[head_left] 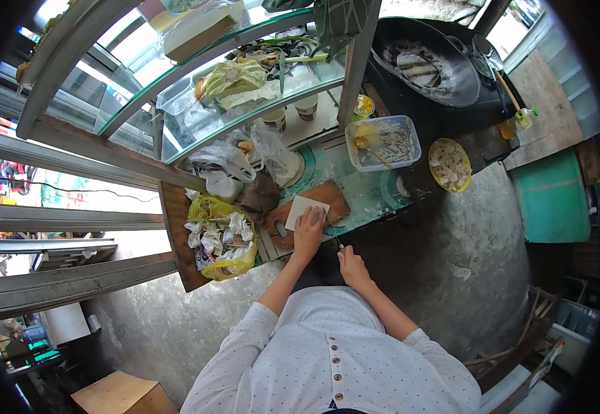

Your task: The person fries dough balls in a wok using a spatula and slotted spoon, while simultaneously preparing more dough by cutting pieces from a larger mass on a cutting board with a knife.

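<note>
A flat white square piece (301,209) lies on the wooden cutting board (336,198). My left hand (310,229) rests on its right side with the fingers stretched out over it. Close to the board's near edge, my right hand (352,267) is closed around a knife (341,244); only a short bit of metal shows beyond the fingers. Left of the board sits a dark brown bag (261,196), and beside it a yellow plastic bag (225,265) full of crumpled white tissues.
A clear plastic tub (383,143) with a spoon stands behind the board. To its right is a yellow bowl of pale chunks (450,165). A large black wok (428,65) sits farther back. The glass cabinet (245,117) holds cabbage (234,79); knotted plastic bags (272,155) lie below.
</note>
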Demonstrator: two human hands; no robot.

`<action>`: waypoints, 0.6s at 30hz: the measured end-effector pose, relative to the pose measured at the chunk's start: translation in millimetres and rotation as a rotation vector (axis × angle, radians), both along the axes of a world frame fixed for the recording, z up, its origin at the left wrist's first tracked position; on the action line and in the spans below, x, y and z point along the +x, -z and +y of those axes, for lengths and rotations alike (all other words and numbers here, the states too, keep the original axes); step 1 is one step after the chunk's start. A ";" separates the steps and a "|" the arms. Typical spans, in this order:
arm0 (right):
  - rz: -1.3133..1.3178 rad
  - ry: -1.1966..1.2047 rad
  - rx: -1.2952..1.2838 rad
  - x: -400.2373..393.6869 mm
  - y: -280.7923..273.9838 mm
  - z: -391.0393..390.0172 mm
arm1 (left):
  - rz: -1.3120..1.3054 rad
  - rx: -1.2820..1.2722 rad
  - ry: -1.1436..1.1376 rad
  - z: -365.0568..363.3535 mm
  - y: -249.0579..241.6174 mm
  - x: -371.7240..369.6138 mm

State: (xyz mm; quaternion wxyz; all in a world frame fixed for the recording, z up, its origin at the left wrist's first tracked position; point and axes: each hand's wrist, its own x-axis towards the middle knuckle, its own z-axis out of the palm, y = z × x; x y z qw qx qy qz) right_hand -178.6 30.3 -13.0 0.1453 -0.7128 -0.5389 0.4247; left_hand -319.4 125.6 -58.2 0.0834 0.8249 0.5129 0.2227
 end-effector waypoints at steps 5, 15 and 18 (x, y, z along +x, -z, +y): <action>-0.012 0.005 -0.038 8.2 -3.8 -7.2 | 0.012 -0.004 0.013 -0.8 -0.7 -0.3; 0.055 0.132 0.258 29.7 11.3 -5.0 | 0.036 -0.017 0.019 -1.7 1.2 -3.2; 0.290 0.349 -0.033 38.9 10.7 3.8 | 0.031 -0.029 0.025 -1.9 1.9 -4.6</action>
